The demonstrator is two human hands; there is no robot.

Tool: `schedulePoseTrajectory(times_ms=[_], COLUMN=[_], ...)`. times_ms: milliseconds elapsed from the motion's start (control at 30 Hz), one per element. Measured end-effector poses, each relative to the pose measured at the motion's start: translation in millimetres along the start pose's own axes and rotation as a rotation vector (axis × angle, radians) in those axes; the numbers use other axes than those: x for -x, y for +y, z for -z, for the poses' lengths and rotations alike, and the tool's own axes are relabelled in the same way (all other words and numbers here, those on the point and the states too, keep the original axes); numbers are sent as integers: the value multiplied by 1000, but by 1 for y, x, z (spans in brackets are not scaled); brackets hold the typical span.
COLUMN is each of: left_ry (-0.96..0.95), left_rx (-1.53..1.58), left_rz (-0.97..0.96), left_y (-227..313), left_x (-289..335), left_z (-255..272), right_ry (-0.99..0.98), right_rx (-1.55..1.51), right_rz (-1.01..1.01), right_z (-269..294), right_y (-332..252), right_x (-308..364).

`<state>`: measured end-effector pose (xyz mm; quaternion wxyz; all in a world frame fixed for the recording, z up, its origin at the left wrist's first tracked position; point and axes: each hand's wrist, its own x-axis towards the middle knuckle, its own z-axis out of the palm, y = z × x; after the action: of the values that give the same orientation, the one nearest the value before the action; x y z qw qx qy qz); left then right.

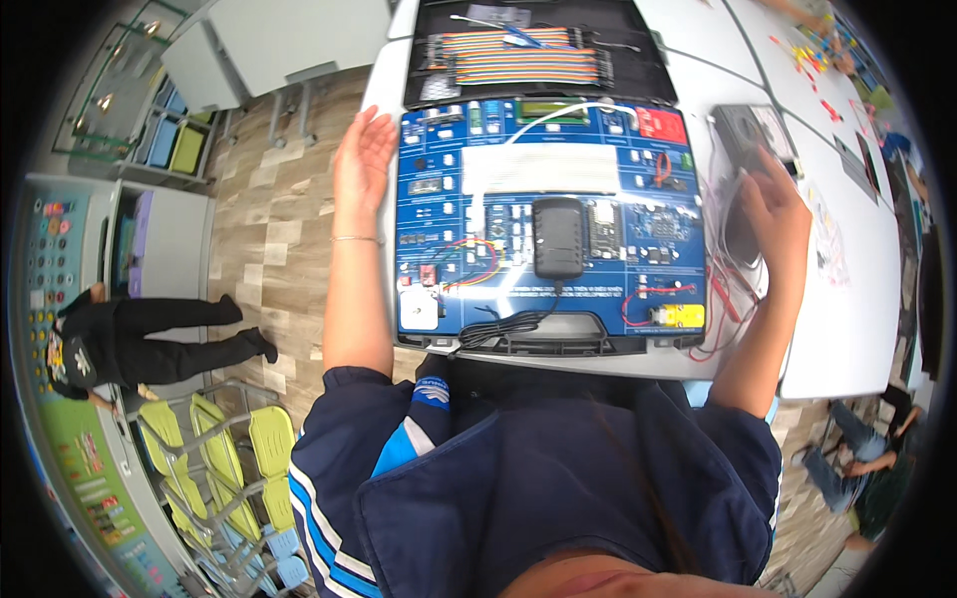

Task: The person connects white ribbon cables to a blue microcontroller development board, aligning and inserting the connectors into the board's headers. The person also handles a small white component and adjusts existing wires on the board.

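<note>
An open black case lies in front of me with a blue electronics training board [618, 140] in it. A black power adapter [558, 237] rests on the board, its cable [503, 327] bundled at the near edge. My left hand [365, 154] is at the board's left edge, open with the fingers stretched out and nothing in it. To the right of the case, my right hand [776, 207] is open, its fingers partly bent, above a dark rounded object [740, 231] that it partly hides. Beyond its fingertips lies a grey and black box-shaped device [746, 132].
Rainbow ribbon cables [528, 68] lie in the case lid. Red leads [726, 299] trail at the table's right side, near clear plastic packets [830, 244]. Green chairs [224, 463] stand at the left. A person in black [140, 344] stands by the left wall; others sit at the right.
</note>
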<state>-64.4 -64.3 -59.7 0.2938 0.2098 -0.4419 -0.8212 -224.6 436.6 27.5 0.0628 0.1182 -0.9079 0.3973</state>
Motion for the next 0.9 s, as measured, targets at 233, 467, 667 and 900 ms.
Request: schedulePoseTrajectory(times_ms=[233,467,667,900], left_ry=[-73,-49,-49,-44], left_rx=[119,92,125,98], left_rz=[36,21,-10,-12], left_y=[0,3,1,1], left_x=[-9,-7,-8,-9], left_z=[16,13,19,16], right_ry=[-182,-534,-433,-350], right_rx=[86,165,301,479], right_rz=[33,-100,-141,-56], right_z=[36,34,18,0], right_y=[-20,-24,-31,-24], right_x=[12,30,24,21])
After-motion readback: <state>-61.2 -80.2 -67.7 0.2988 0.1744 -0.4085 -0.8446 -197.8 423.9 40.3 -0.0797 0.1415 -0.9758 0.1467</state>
